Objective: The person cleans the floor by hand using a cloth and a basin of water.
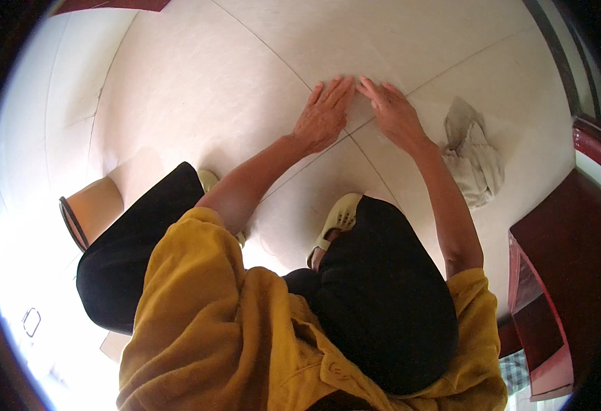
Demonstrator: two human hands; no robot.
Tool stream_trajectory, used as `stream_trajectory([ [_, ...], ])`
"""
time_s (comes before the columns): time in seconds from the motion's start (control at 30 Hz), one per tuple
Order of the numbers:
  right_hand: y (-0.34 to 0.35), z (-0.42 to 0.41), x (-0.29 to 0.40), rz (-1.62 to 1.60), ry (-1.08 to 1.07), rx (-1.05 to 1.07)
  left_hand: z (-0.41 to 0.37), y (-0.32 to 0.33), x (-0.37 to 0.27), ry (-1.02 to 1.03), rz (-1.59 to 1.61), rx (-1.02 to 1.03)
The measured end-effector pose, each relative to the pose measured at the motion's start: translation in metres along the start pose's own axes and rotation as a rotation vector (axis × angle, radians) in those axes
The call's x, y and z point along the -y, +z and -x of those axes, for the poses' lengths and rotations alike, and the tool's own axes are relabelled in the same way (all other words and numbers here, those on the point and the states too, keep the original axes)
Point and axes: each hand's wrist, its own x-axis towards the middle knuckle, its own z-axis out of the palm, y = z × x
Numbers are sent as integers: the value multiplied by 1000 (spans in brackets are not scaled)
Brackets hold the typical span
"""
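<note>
My left hand [324, 117] is stretched out low over the tiled floor [197, 82], its palm down and its fingers extended. Facing it, my right hand [396, 114] angles inward, thumb side partly hidden. The fingertips of the two hands almost meet near a crossing of tile joints. Neither hand shows anything held; whether the palms touch the floor cannot be made out. A crumpled greyish-white cloth [472, 159] lies on the floor to the right of my right forearm.
Beside my left knee stands a tan bin [96, 208] with a dark rim. Dark red wooden furniture [562, 246] borders the right side. My pale clog [342, 213] rests between my knees. A dark strip [554, 51] edges the floor at upper right.
</note>
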Motion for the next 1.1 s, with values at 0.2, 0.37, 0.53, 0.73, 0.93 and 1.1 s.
stream_trajectory([
  [0.2, -11, 22, -6, -345, 262, -252, 3, -4, 11, -95, 197, -353],
  [0.37, 13, 4, -2, 216, 155, -366, -14, 4, 0, -119, 211, -467],
  [0.53, 30, -12, 0, 235, 87, -407, -29, 14, -8, -87, 207, -565],
  [0.73, 35, -30, 0, 515, 94, -355, -48, 13, -5, -81, 171, -642],
  [0.93, 16, -48, 1, -191, 363, -398, -72, -11, 4, -307, 1085, -335],
  [1.1, -26, -43, 9, -748, 509, -318, -73, -42, 0, -198, 1664, -113],
])
